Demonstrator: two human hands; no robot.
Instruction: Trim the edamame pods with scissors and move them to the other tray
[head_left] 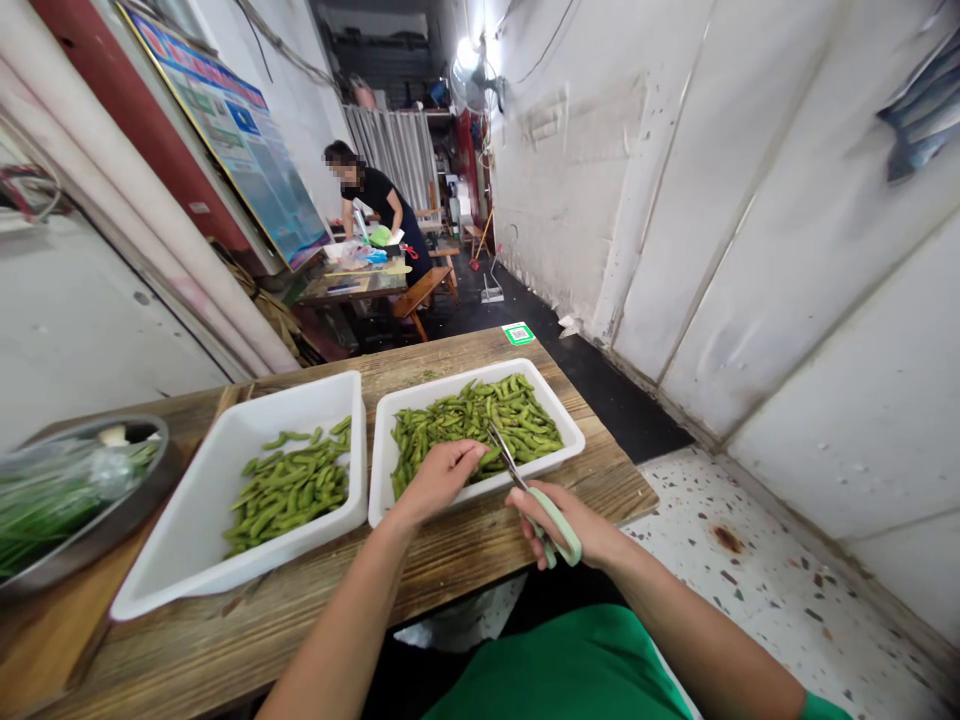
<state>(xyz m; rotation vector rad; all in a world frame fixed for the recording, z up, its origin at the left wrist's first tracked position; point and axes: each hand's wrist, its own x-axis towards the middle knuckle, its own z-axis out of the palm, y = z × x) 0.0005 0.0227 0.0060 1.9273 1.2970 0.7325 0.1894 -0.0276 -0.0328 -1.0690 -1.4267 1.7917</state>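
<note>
My right hand (559,525) is closed round the pale green handles of a pair of scissors (549,515). Their metal blades point up and left, over the near edge of the right white tray (576,440). That tray is heaped with green edamame pods (517,405). Just left of the blades, my left hand (442,478) pinches an edamame pod (489,457) between thumb and fingertips. To the left stands a second white tray (172,535), with a smaller pile of edamame pods (296,490) toward its right side.
A metal bowl (150,495) with bagged greens sits at the left on the wooden table (442,575). A green QR code card (519,334) lies at its far edge. Further back, a person (379,195) leans over another table (352,290) beside a wooden bench (424,290).
</note>
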